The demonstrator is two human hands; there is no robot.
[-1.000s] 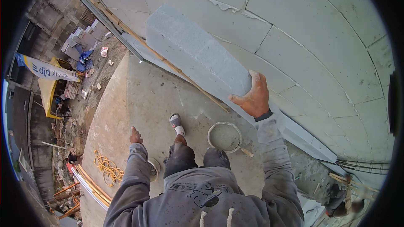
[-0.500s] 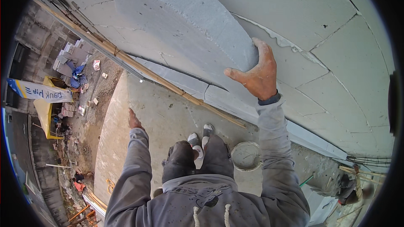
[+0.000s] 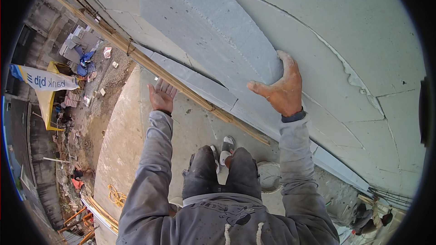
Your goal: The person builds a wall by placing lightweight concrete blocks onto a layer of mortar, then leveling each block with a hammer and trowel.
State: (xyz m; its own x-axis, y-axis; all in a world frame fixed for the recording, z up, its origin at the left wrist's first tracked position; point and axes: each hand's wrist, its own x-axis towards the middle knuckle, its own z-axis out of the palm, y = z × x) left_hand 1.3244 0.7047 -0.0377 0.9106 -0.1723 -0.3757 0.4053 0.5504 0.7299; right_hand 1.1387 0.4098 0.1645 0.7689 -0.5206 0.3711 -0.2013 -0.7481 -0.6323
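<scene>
My right hand grips the lower right end of a long pale grey block, which lies against the block wall; thumb and fingers wrap the end. My left hand is open, palm up, fingers spread, just below the long bamboo poles. Whether its fingertips touch them I cannot tell. The poles run diagonally along the wall's base, beside a strip of pale blocks.
A round bucket stands on the concrete floor beside my legs. An orange hose lies lower left. A yellow canopy, banner and rubble are at left. Another person is at lower right.
My right hand has moved up and right with the block. My left hand has reached forward toward the poles and turned palm up. My feet have come together.
</scene>
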